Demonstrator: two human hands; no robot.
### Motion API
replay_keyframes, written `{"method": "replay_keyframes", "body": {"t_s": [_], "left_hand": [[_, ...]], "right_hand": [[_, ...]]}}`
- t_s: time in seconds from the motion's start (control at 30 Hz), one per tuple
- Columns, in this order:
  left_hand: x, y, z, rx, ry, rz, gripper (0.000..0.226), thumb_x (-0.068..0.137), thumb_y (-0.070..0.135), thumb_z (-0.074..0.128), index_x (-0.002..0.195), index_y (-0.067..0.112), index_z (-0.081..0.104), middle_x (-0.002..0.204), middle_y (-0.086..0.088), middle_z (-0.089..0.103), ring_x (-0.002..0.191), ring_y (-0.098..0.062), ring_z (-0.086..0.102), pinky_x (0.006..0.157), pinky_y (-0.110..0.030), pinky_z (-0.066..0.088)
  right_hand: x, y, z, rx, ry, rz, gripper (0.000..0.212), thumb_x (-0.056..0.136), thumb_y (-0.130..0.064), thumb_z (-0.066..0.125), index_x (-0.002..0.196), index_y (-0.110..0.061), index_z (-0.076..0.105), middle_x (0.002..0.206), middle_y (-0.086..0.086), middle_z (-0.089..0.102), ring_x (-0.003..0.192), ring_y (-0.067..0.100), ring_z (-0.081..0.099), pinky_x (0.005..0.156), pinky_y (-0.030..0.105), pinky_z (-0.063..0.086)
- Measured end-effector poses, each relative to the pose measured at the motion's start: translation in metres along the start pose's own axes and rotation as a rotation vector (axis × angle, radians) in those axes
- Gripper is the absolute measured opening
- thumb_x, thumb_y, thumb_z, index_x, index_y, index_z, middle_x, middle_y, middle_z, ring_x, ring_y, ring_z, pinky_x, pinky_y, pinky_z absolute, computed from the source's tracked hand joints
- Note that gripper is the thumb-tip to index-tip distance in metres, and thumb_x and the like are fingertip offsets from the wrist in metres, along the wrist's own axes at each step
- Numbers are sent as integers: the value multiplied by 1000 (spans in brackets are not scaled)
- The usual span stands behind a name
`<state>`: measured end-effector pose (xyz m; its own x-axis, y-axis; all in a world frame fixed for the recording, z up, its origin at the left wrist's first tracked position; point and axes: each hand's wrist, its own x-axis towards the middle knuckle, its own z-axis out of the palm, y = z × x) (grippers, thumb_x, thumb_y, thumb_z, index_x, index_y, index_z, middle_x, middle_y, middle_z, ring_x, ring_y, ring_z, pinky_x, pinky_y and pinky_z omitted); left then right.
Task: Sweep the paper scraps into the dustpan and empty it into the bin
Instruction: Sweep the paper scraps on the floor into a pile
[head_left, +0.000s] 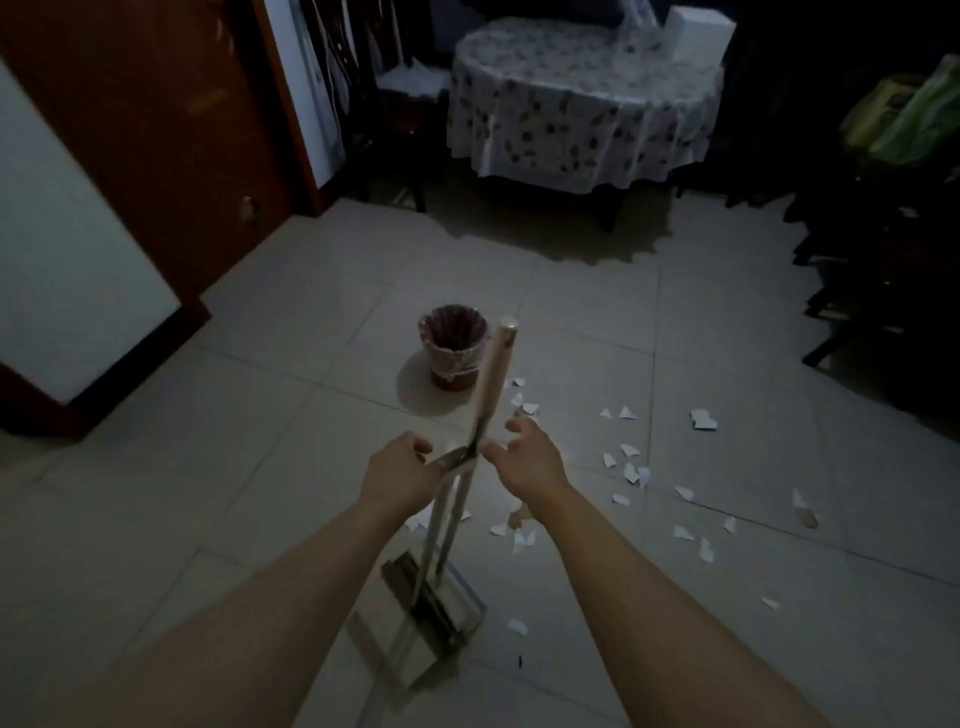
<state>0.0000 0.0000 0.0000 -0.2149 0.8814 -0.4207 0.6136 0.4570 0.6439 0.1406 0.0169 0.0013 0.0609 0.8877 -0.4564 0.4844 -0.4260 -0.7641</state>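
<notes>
Both hands (400, 470) at dustpan handle (496, 364)

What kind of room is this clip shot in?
Most likely a dim room in a home, perhaps a dining area: a round table under a flower-patterned plastic cloth, a dark wooden door, a pale tiled floor and a small bin lined with a pink bag.

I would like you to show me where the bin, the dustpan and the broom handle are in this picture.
bin (453, 340): head view, on the plastic liner at its rim.
dustpan (447, 603): head view, on the metal pan on the floor.
broom handle (497, 369): head view, on the pale upper shaft.
</notes>
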Motion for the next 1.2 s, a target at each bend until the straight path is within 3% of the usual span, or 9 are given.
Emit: {"method": "replay_keyframes", "body": {"t_s": [0.17,0.3,0.37,0.47,0.6,0.77,0.9,1.2], "left_hand": [[15,1,10,4,-40,-67,36,87,37,65,111,11,64,110,-6,66,102,-22,61,87,-31,50],[21,-3,15,31,-62,-102,22,92,27,59,107,13,67,110,-9,68,92,-22,61,79,-30,51],[23,-3,17,27,-97,-117,23,94,23,54,111,13,67,108,-10,68,93,-25,65,67,-26,48],[20,2,21,-9,-147,-154,24,97,19,49,115,15,65,98,-9,66,78,-22,66,49,-21,41],[17,5,24,-10,-197,-172,30,98,16,42,122,18,61,98,-9,64,59,-14,57,50,-22,40],[15,2,23,40,-180,-134,33,99,13,42,125,15,61,107,-14,69,55,-13,53,37,-16,35],[14,-3,20,28,-158,-139,30,98,14,44,121,15,64,92,-10,65,55,-13,52,36,-16,33],[15,-7,19,52,-142,-127,33,99,11,43,124,15,64,104,-16,69,73,-23,57,44,-20,36]], "right_hand": [[20,-4,2,24,33,-58,51,90,-32,62,134,-12,47,133,7,54,117,21,55,79,21,40],[26,-5,2,-8,55,-143,30,92,-26,59,116,-8,56,111,7,63,98,21,59,60,11,37],[29,-6,1,-20,51,-184,26,93,-20,58,115,-6,58,110,8,64,95,20,58,70,16,40],[30,-4,1,-59,66,-214,23,92,-13,57,114,-3,58,112,12,65,98,22,61,79,26,45],[28,3,2,-130,144,-271,24,89,-9,61,111,-1,60,108,13,66,100,25,64,81,23,46],[27,6,8,-115,174,-319,22,87,-8,64,109,-3,60,104,12,67,96,23,64,84,24,49],[30,3,12,-139,181,-334,20,87,-9,64,106,-3,61,102,11,67,93,22,65,87,29,53],[34,2,23,-164,241,-349,19,85,-10,67,102,-4,63,97,11,69,88,24,68,85,32,56]]}}
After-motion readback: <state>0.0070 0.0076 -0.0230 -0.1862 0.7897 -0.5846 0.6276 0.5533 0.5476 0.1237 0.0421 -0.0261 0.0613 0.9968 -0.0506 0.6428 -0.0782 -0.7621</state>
